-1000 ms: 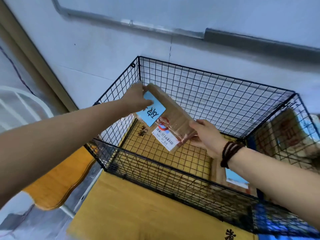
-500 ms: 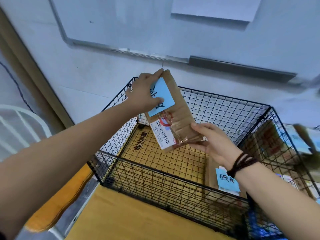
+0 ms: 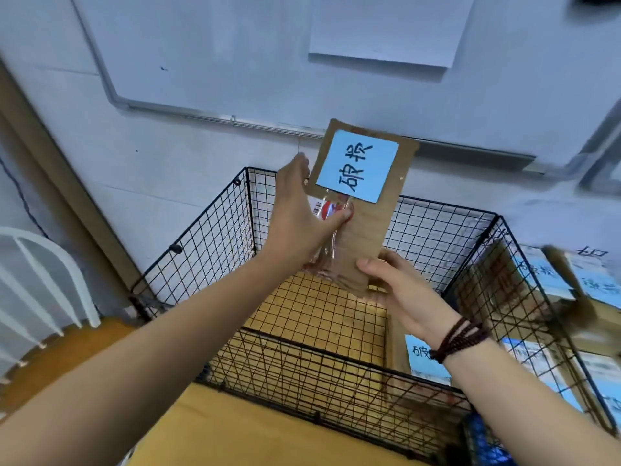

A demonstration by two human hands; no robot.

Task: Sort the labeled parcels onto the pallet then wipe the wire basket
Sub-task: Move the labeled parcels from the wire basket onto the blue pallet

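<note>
Parcel [image 3: 369, 230] is held clear above the wire basket [image 3: 215, 230], its long axis close to upright, the top leaning slightly right and the blue label [image 3: 358, 166] facing me. My left hand [image 3: 299, 216] grips its left edge at mid-height, thumb pressed on the front, fingers wrapped behind. My right hand [image 3: 400, 290] holds the bottom end, thumb in front, fingers behind. Another labelled parcel [image 3: 420, 356] lies in the basket under my right wrist. Blurred stacked boxes [image 3: 571, 284] sit beyond the basket's right wall. If that is the drop spot, I judge the right hand nearer, leading the parcel rightward over that wall.
</note>
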